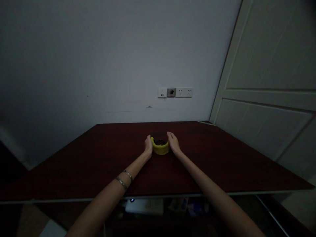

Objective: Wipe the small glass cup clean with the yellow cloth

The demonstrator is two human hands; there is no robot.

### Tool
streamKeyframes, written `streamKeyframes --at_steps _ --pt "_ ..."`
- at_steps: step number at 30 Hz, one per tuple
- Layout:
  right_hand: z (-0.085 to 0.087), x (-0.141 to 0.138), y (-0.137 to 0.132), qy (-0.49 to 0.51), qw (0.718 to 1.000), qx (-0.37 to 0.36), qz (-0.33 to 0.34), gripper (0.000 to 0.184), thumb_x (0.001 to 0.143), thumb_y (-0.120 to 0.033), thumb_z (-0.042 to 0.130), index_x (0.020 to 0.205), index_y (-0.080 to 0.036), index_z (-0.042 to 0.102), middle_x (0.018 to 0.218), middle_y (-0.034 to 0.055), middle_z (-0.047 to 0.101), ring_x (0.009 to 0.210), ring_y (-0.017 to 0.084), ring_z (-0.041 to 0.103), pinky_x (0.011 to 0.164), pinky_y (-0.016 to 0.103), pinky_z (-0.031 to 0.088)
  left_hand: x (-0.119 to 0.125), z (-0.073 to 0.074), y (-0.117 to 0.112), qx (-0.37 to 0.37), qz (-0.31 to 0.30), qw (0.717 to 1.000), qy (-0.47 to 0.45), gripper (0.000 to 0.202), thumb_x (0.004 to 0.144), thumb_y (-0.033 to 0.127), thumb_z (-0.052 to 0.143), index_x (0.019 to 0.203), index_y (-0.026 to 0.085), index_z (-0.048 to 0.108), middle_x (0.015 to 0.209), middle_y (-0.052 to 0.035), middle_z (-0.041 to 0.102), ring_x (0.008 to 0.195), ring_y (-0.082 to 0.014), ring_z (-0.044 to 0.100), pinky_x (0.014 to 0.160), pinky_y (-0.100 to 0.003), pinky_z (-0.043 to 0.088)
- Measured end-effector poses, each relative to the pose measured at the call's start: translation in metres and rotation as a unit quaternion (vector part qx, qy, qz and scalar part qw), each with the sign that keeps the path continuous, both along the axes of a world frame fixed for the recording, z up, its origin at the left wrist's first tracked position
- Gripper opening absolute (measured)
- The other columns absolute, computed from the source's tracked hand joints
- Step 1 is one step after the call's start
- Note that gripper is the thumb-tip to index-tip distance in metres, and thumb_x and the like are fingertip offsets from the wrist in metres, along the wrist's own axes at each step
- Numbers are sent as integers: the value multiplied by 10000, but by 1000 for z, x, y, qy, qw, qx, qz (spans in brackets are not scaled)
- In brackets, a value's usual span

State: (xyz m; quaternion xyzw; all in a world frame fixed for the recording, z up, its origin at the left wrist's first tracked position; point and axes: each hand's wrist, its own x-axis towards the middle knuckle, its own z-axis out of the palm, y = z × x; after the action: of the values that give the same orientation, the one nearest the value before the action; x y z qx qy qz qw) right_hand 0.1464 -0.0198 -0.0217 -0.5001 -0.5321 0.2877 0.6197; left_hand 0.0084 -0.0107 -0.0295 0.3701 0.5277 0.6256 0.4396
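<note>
So the yellow band [161, 150] sits around mid-tabletop [98, 164], curving round the near side of a dark round thing [160, 142]. Left hand [148, 145] and right hand [173, 143] flank it, fingers pretty straight, pointing toward the tabletop's far edge, not curled round anything. I'd press both palms in evenly and gently, so it doesn't skew or squash. Can't tell if the band closes at the back, and the palms hide its sides. Stuff [145, 206] under the tabletop's near edge is too murky to identify.

Band [161, 150] between hands [148, 145] [173, 143] on table [98, 154]
</note>
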Motion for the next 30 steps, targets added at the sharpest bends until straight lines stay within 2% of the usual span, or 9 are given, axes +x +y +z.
streamKeyframes --at_steps 2,5,9,13,18,22,25,28,30 --pt "7 12 -11 -93 991 92 28 301 764 -397 507 921 -191 661 1149 86 579 1137 213 461 974 341 309 -7 1 3 5 13 1000 0 355 751 439 392 786 149 593 832 -74 633 816 -199 568 737 -283 410" --pt "14 28 -26 -252 950 167 83 261 728 -379 582 902 -210 679 1286 85 471 1239 236 354 1019 380 261 -18 4 8 6 41 999 -4 344 745 432 401 798 146 585 849 -87 623 838 -210 571 757 -302 413" --pt "10 39 -30 -403 890 165 132 300 700 -374 627 955 -222 669 1318 89 435 1298 276 249 1034 456 229 -29 7 15 5 56 998 -26 324 754 405 401 818 142 579 907 -98 622 913 -217 568 805 -308 416" --pt "2 40 -25 -441 871 164 139 253 710 -339 626 925 -213 670 1263 104 479 1279 285 287 1019 489 252 -34 12 21 33 70 996 -42 303 771 368 398 867 142 576 1010 -97 612 978 -196 560 867 -299 408" --pt "8 33 -28 -395 887 181 154 134 733 -290 607 804 -196 671 1170 94 523 1224 258 373 1010 458 288 -37 27 26 73 82 993 -37 289 784 306 377 886 134 586 1028 -78 614 986 -162 560 897 -284 401" --pt "25 24 -36 -292 929 174 146 130 700 -305 642 744 -186 668 1082 85 548 1102 222 486 951 384 370 -39 49 22 191 80 976 64 261 775 271 407 888 145 606 997 -72 622 964 -171 557 907 -315 392" --pt "41 17 -39 -203 959 151 130 159 667 -335 666 703 -180 670 1041 83 570 988 203 549 874 357 422 -40 71 11 251 83 950 167 219 750 236 467 894 151 609 953 -65 623 939 -174 554 893 -315 394" --pt "59 13 -38 -113 979 140 98 192 626 -356 689 683 -173 673 986 84 605 945 205 567 864 362 421 -39 93 -4 325 115 905 251 194 744 196 476 878 147 608 924 -66 600 889 -159 553 827 -294 423" --pt "69 12 -35 -51 986 134 83 222 610 -370 693 686 -162 672 960 88 618 916 206 576 848 364 431 -35 103 -15 355 90 885 286 179 759 212 481 866 147 610 930 -70 594 884 -155 551 798 -284 432"
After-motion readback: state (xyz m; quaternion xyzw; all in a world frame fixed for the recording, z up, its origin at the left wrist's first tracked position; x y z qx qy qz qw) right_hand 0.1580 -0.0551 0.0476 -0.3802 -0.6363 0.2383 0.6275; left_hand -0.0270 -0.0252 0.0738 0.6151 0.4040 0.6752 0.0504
